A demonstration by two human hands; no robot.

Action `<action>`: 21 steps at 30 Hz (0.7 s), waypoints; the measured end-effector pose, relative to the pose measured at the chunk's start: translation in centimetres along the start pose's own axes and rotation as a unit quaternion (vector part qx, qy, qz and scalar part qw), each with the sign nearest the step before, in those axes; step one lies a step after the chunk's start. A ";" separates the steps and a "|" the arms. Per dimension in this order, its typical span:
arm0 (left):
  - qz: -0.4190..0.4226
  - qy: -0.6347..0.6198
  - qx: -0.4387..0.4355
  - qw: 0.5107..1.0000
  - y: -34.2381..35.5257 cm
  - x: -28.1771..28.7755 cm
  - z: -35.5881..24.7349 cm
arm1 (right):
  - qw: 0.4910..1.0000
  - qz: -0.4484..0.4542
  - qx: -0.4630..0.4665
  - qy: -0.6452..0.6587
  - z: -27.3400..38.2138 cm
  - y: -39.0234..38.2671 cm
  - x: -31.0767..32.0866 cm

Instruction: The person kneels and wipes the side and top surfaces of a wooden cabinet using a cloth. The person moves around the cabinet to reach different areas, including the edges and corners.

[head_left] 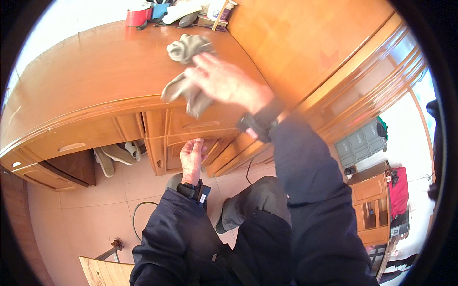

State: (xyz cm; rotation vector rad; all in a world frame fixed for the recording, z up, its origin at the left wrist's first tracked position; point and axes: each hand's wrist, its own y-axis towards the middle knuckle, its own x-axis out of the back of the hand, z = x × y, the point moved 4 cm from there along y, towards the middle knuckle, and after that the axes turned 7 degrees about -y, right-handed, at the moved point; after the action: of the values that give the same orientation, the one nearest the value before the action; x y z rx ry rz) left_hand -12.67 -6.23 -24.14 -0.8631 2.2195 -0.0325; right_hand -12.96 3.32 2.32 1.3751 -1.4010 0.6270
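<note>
My right hand point(222, 81), blurred by motion, reaches over the front edge of a wooden cabinet point(109, 62). Soft grey cloth point(198, 101) hangs from under its fingers and droops past that edge. Just beyond the fingertips, a bunched grey cloth point(183, 49) sits on the cabinet top; whether it joins the hanging piece I cannot tell. Lower down, my left hand point(192, 159) is closed, thumb and fingers pressed together in front of a cabinet door point(179, 151). What those fingers hold, if anything, is hidden.
A red container point(138, 17) and other small items crowd the back of the cabinet top. Pale shoes point(117, 153) stand in an open compartment below. A tall wooden wardrobe point(305, 43) rises at the right. Behind on the floor are a grey crate point(360, 143) and a wooden stool point(105, 269).
</note>
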 end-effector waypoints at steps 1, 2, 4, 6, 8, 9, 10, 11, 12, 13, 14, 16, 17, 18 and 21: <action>-0.005 -0.002 0.000 1.000 0.0 0.0 0.0 | 0.989 0.080 0.080 -0.098 -1.6 0.5 -0.4; -0.013 0.003 0.005 1.000 -0.1 0.1 0.1 | 0.985 0.158 0.024 -0.065 -3.7 0.3 -0.6; -0.014 0.000 0.002 1.000 0.0 0.1 0.1 | 0.958 0.231 -0.168 -0.040 -6.8 0.5 -1.0; -0.008 0.000 0.001 1.000 0.1 0.1 0.2 | 0.947 0.206 -0.246 -0.029 -8.5 -1.1 -0.1; 0.002 -0.003 -0.005 1.000 0.4 0.2 0.4 | 0.944 0.185 -0.267 -0.054 -8.6 -2.5 0.6; 0.000 -0.005 -0.011 1.000 0.3 0.3 0.6 | 0.961 0.128 -0.231 -0.075 -8.0 -3.7 1.3; 0.002 -0.013 0.000 1.000 0.5 0.3 0.8 | 0.962 0.119 -0.224 -0.100 -7.5 -4.0 1.5; 0.003 -0.031 -0.006 1.000 0.4 0.3 1.0 | 0.971 0.078 -0.188 -0.128 -6.5 -4.5 2.0; 0.001 -0.050 0.006 0.999 0.5 0.2 1.3 | 0.965 0.072 -0.214 -0.133 -6.1 -4.9 2.2; 0.003 -0.033 -0.005 0.999 0.4 0.2 1.4 | 0.959 0.103 -0.218 -0.148 -5.7 -5.3 2.5; -0.009 -0.032 0.014 0.999 0.4 0.2 1.6 | 0.955 0.086 -0.238 -0.154 -5.2 -5.7 2.9; -0.015 -0.015 0.012 1.000 0.4 0.0 1.6 | 0.966 0.035 -0.223 -0.125 -4.0 -6.2 3.8; -0.007 -0.025 -0.007 1.000 0.4 -0.1 1.4 | 0.969 0.026 -0.226 -0.100 -3.5 -6.3 4.0; -0.013 -0.019 0.013 1.000 0.4 -0.2 1.4 | 0.979 -0.026 -0.187 -0.070 -2.5 -6.1 4.4; 0.004 -0.012 0.031 0.999 0.0 -0.4 1.1 | 0.983 -0.107 -0.147 0.037 -0.3 -5.6 4.4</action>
State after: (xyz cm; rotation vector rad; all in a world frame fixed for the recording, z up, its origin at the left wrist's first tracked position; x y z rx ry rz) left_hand -11.75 -5.74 -24.65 -0.8162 2.1885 -0.0873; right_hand -6.82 0.63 4.81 1.2295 -1.2115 0.3123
